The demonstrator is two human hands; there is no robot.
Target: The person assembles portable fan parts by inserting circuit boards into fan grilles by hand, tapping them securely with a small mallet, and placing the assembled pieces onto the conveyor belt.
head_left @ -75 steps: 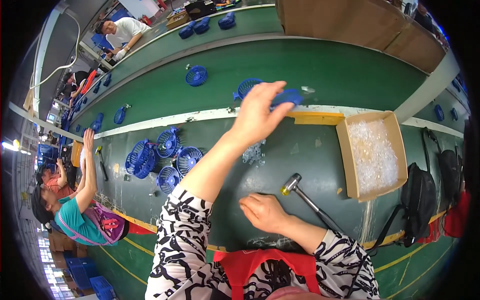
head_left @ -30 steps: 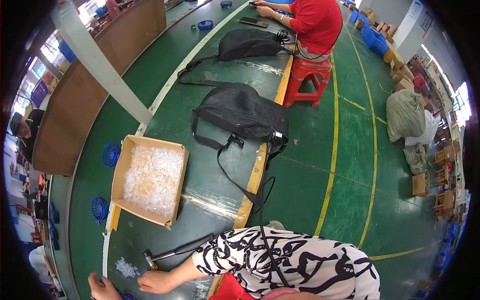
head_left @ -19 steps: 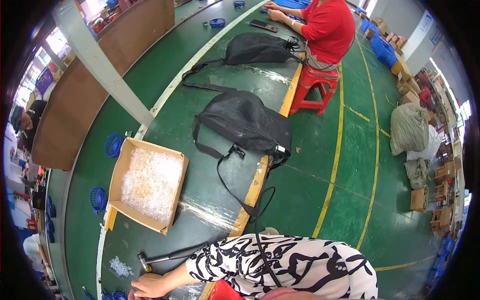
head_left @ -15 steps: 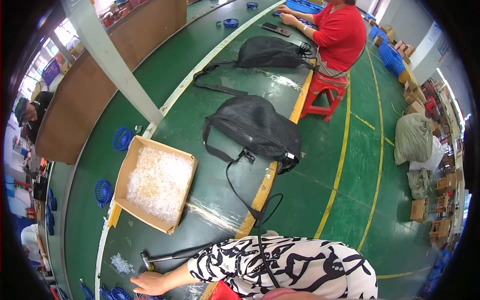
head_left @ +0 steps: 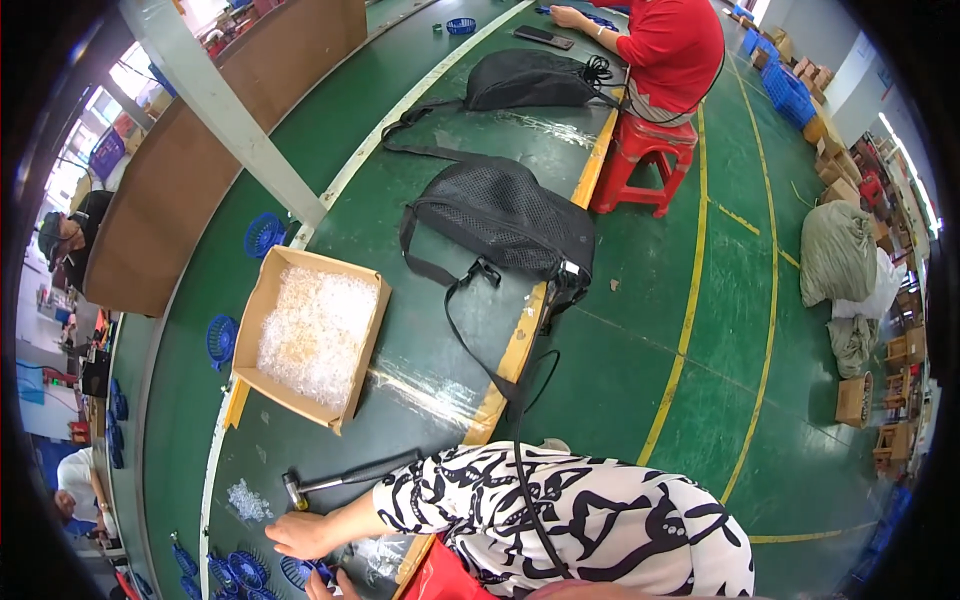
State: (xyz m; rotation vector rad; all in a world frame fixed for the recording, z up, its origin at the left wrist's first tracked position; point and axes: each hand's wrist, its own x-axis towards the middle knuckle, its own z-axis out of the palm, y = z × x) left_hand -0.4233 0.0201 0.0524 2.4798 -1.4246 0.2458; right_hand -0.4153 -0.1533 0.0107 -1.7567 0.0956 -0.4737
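Note:
My right hand (head_left: 300,536) reaches out from a black-and-white patterned sleeve, low over the green tabletop. Its fingers are drawn together; whatever they may hold does not show. Close to its fingertips lies a small pile of clear bluish pieces (head_left: 247,501). Just beyond the hand is a hammer (head_left: 294,490) with a yellow-faced head and dark handle, partly under my sleeve. At the lower edge my left hand (head_left: 343,587) shows only its fingers, closed at a small round blue basket (head_left: 297,571). More blue baskets (head_left: 246,569) lie to the left.
A cardboard box (head_left: 360,370) full of small clear pieces stands on the table (head_left: 420,340). Two black mesh bags (head_left: 500,215) with straps lie farther up. A slanting white post (head_left: 225,120) rises at the left. A person in red (head_left: 670,60) sits on a red stool (head_left: 650,165).
The view has shifted, so the table's things sit higher. The fingers of my right hand have drawn in. My left fingers and the basket beside them have come into sight at the lower edge.

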